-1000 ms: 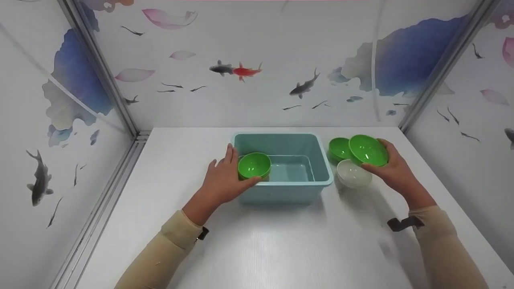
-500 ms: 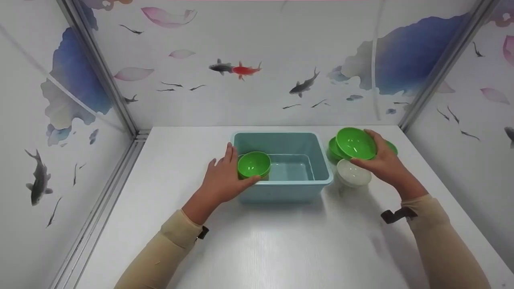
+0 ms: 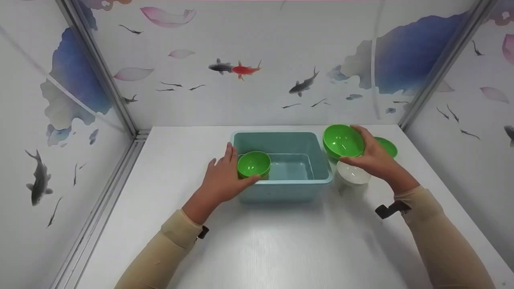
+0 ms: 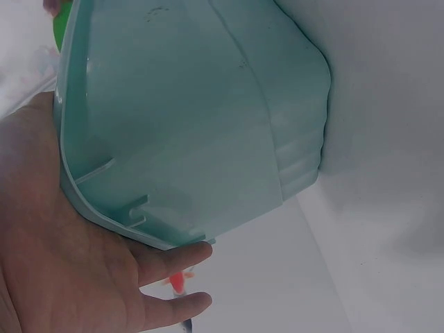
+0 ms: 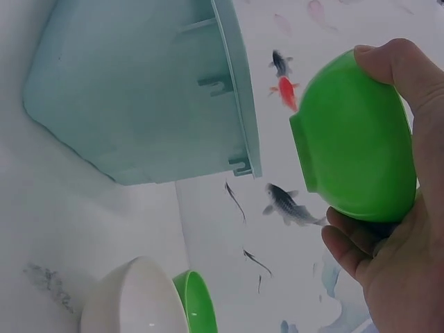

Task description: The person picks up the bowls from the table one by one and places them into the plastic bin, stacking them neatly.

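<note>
**Contact at left, grip at right**

The left hand (image 3: 223, 180) rests with extended fingers against the left rim of the blue bin (image 3: 281, 194), its thumb along the front rim, so that it straddles the front-left corner, probably for steadiness. The bin stands near the back edge of the table (image 3: 257, 249), around the middle of that edge. Inside, a small green bowl (image 3: 254, 162) sits near the left end, apparently stacked on another piece; the bin's floor shows to its right, which seems to offer room. Beyond the bin's right rim, the held green bowl (image 3: 342, 138) is gripped by the right hand (image 3: 373, 154), thumb and fingers on opposite sides, a hold that likely keeps its mouth unobstructed. In the right wrist view, a gap separates it from the bin. Below it, a pale bowl (image 3: 351, 174) stands just beside the bin's right wall. Farthest right, toward the table's right edge, a green dish (image 3: 388, 147) shows partly behind the hand.
</note>
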`<state>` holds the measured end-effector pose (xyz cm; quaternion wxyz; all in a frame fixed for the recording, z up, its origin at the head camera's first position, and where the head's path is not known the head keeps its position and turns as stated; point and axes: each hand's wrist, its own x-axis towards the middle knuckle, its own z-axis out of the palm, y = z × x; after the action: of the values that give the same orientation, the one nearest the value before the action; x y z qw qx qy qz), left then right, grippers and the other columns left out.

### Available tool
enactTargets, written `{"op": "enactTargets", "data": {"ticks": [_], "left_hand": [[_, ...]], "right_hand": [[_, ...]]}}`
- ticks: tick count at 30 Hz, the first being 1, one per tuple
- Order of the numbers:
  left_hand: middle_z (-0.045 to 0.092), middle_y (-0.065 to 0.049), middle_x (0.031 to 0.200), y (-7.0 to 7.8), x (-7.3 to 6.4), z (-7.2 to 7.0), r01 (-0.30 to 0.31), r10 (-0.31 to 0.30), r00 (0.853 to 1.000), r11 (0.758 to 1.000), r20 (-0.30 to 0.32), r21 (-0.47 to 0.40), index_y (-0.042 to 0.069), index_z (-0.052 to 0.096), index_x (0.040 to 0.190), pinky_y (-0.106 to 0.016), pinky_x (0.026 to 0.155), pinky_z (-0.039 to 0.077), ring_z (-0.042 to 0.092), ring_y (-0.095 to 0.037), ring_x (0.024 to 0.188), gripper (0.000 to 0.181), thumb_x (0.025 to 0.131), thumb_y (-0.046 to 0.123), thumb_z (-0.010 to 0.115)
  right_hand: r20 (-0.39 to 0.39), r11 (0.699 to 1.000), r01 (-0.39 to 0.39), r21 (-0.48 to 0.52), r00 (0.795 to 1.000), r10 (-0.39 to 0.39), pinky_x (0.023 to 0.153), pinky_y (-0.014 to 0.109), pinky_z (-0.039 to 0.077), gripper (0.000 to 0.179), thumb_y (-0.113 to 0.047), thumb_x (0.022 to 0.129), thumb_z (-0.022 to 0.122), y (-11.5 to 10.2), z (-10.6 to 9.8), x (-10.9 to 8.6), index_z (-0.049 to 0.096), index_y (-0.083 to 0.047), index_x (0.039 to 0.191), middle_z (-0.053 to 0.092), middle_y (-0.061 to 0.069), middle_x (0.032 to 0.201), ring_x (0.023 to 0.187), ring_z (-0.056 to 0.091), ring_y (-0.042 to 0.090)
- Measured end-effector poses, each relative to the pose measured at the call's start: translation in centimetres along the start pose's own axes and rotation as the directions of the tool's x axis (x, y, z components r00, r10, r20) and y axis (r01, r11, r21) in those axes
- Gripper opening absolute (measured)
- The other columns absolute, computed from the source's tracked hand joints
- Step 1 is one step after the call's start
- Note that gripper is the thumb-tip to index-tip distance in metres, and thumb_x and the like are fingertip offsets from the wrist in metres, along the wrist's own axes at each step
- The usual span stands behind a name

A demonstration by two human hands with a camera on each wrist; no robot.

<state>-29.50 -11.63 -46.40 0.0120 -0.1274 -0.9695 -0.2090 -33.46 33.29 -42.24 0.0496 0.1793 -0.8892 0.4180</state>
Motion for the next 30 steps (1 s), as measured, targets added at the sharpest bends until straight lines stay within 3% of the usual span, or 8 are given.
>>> {"op": "enactTargets", "data": {"ticks": [7, 11, 22, 30], "left_hand": [[0.008, -0.02, 0.184, -0.2, 0.2, 0.3, -0.003, 0.003, 1.0, 1.0, -0.004, 0.01, -0.003, 0.012, 0.175, -0.064, 0.132, 0.018, 0.041, -0.045, 0.158, 0.129, 0.094, 0.087, 0.056], [0.008, -0.02, 0.184, -0.2, 0.3, 0.3, -0.004, 0.004, 1.0, 1.0, -0.004, 0.014, -0.002, 0.012, 0.175, -0.064, 0.132, 0.018, 0.042, -0.045, 0.158, 0.13, 0.094, 0.089, 0.055], [0.008, -0.019, 0.185, -0.3, 0.4, 0.2, 0.002, -0.002, 1.0, 1.0, -0.002, 0.023, -0.002, 0.012, 0.176, -0.063, 0.131, 0.02, 0.045, -0.043, 0.156, 0.13, 0.094, 0.09, 0.053], [0.008, -0.02, 0.184, -0.3, 0.3, 0.2, -0.003, 0.003, 1.0, 1.0, 0.001, 0.011, -0.002, 0.011, 0.175, -0.063, 0.132, 0.02, 0.044, -0.043, 0.157, 0.131, 0.093, 0.091, 0.053]], "right_hand": [[0.035, 1.0, 0.014, 0.027, 0.999, -0.015, 0.093, 0.013, 0.046, 0.104, -0.018, 0.091, 0.093, -1.0, 0.4, 0.8, 0.028, -0.004, 0.171, 0.047, 0.025, 0.161, 0.136, 0.054, 0.04], [0.06, 0.999, 0.017, 0.046, 0.998, -0.019, 0.095, 0.015, 0.048, 0.105, -0.018, 0.09, 0.094, -1.7, 0.7, 1.3, 0.029, -0.005, 0.171, 0.047, 0.022, 0.163, 0.134, 0.056, 0.038], [0.12, 0.999, 0.005, 0.035, 0.993, -0.009, 0.107, 0.048, 0.048, 0.108, -0.022, 0.087, 0.097, -3.1, 1.5, 2.5, 0.031, -0.007, 0.171, 0.051, 0.021, 0.158, 0.133, 0.058, 0.038], [0.151, 1.0, 0.007, 0.026, 0.988, -0.011, 0.11, 0.054, 0.047, 0.11, -0.022, 0.084, 0.099, -3.7, 2.0, 3.5, 0.033, -0.006, 0.17, 0.054, 0.023, 0.154, 0.133, 0.057, 0.039]]}}
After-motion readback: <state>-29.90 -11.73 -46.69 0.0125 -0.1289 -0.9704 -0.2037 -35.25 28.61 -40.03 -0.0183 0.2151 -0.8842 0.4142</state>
